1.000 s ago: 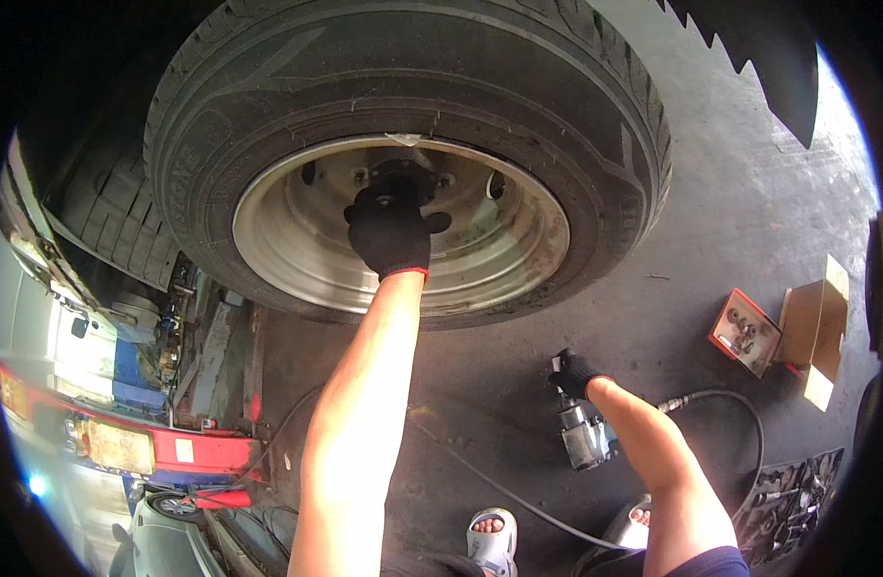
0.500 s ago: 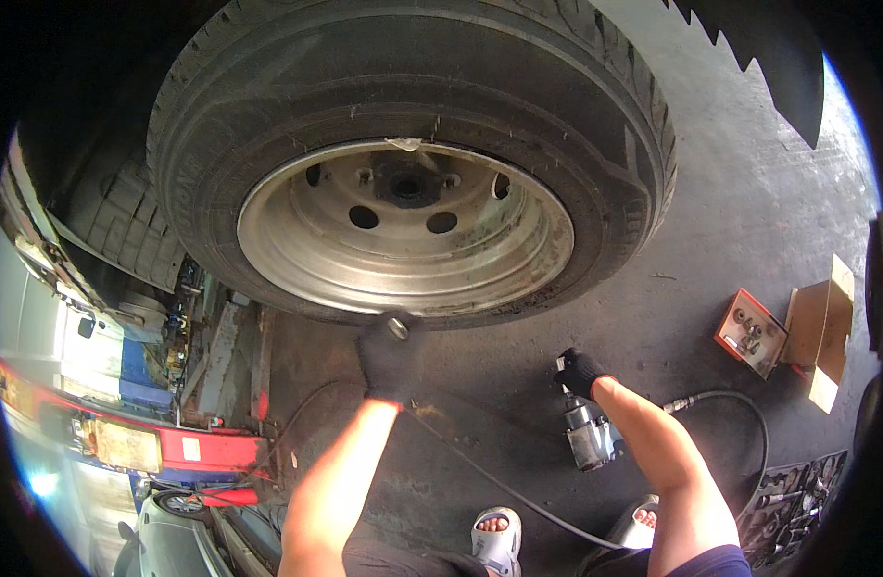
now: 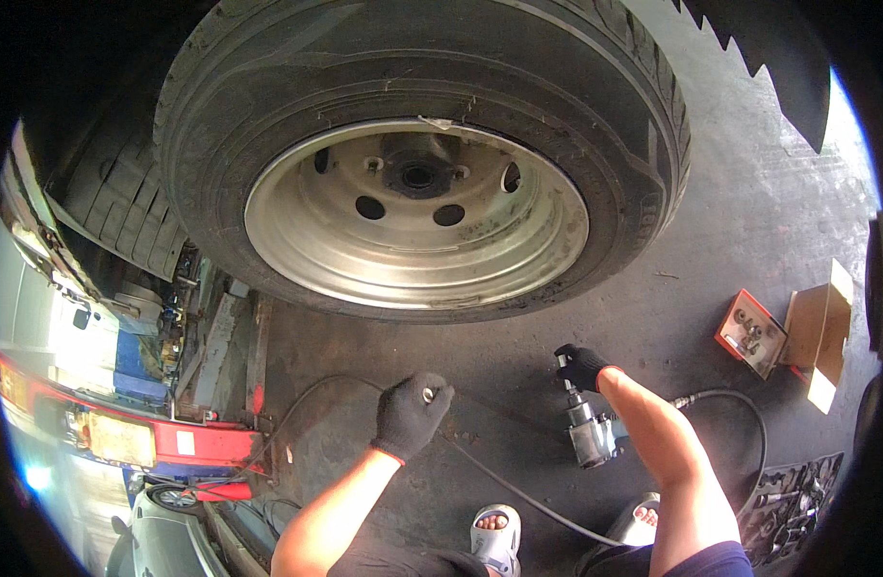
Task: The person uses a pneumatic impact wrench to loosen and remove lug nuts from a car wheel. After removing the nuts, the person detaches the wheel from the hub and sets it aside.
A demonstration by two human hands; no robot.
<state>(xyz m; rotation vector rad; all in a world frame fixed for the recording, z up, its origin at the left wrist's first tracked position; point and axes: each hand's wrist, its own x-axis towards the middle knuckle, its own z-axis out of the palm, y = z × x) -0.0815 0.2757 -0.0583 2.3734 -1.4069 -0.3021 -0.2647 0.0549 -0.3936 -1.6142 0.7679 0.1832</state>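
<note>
My left hand (image 3: 413, 413), in a dark glove, is closed around a small shiny round metal piece (image 3: 428, 394), mostly hidden by the fingers; its kind is unclear. It is below the wheel (image 3: 441, 245), whose silver steel rim faces me inside a black tyre. To the right, my gloved right hand (image 3: 580, 367) grips the silver socket end (image 3: 564, 362) at the nose of an impact wrench (image 3: 588, 438). The wrench's body hangs or rests below that hand, with part of it behind my forearm.
An air hose (image 3: 754, 413) curves right of the wrench, and another hose crosses the floor. On the right are a red-edged tray (image 3: 751, 334) of metal parts, an open cardboard box (image 3: 819, 332) and a tool set (image 3: 793, 505). A red lift arm (image 3: 211, 447) stands left.
My left hand has come back from the tyre's lower edge toward me, still closed. The wheel appears slightly shifted in view. My right hand stays at the wrench's nose.
</note>
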